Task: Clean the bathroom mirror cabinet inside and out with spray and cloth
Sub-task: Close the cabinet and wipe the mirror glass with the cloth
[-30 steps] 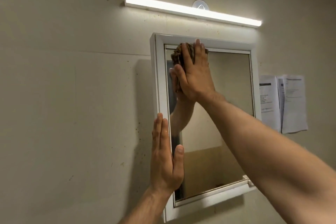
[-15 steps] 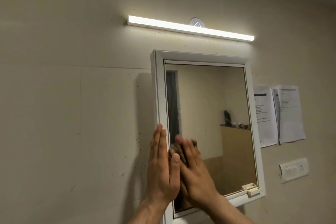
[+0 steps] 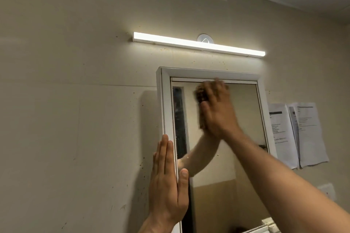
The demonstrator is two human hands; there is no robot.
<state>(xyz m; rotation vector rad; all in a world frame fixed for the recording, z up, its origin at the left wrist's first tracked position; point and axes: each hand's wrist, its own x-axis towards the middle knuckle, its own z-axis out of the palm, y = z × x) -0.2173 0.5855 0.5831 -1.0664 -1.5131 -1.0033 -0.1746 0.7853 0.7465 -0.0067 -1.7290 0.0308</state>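
A white-framed mirror cabinet [image 3: 166,100] hangs on the beige wall, door closed. My right hand [image 3: 217,111] lies flat against the upper part of the mirror glass, pressing a brown cloth [image 3: 200,96] under its fingers; the hand is motion-blurred. My left hand [image 3: 167,181] rests flat with straight fingers on the cabinet's left frame edge, thumb on the front of the frame. The mirror shows my right forearm's reflection. No spray bottle is in view.
A lit white tube light [image 3: 198,44] is mounted above the cabinet. Printed paper sheets [image 3: 297,134] hang on the wall to the right, with a white switch plate [image 3: 326,190] below them. The wall carries small brown specks.
My right hand with the cloth swept down to the mirror's lower left and is now back up near the top, further right. The left hand stays on the frame edge.
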